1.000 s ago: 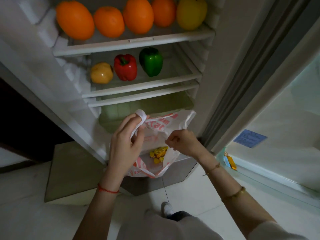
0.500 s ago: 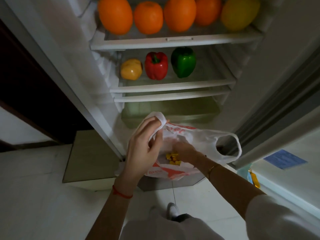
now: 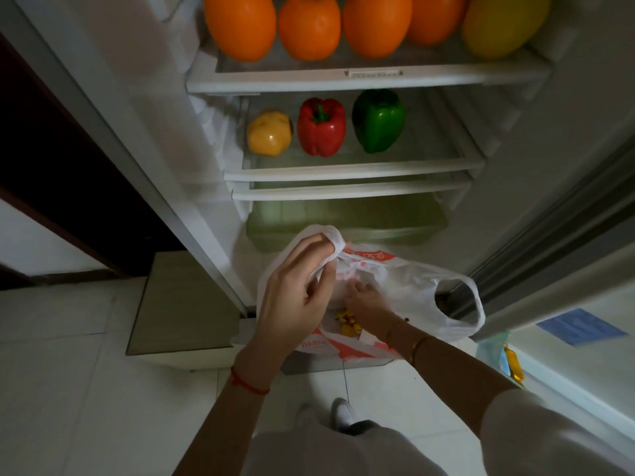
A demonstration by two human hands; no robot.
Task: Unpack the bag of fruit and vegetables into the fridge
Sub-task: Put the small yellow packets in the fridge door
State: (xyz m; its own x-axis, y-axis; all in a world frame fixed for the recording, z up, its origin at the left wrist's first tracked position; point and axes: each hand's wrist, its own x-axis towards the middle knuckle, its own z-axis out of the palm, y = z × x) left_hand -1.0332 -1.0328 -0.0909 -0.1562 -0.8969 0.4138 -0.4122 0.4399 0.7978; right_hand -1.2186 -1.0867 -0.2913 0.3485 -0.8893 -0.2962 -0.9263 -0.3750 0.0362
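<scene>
A white plastic bag (image 3: 409, 283) with red print hangs in front of the open fridge. My left hand (image 3: 295, 297) is shut on the bag's left handle and holds it up. My right hand (image 3: 369, 300) is down inside the bag's mouth; its fingers are hidden by the plastic. Something small and yellow (image 3: 347, 324) lies in the bag just below that hand. The bag's right handle loop (image 3: 460, 304) hangs free. In the fridge, several oranges (image 3: 309, 27) and a yellow fruit (image 3: 503, 24) sit on the upper shelf. A yellow pepper (image 3: 269, 134), a red pepper (image 3: 321, 127) and a green pepper (image 3: 378, 120) stand below.
A greenish crisper drawer (image 3: 347, 221) lies under the pepper shelf (image 3: 354, 170). The open fridge door (image 3: 567, 338) is at the right, with small items in its lower rack. A low grey box (image 3: 182, 304) stands left of the fridge. My shoe (image 3: 343, 412) is on the tiled floor.
My right hand let go of the bag's right handle and went down into the bag. The view moved closer to the fridge. My left hand still holds the left handle.
</scene>
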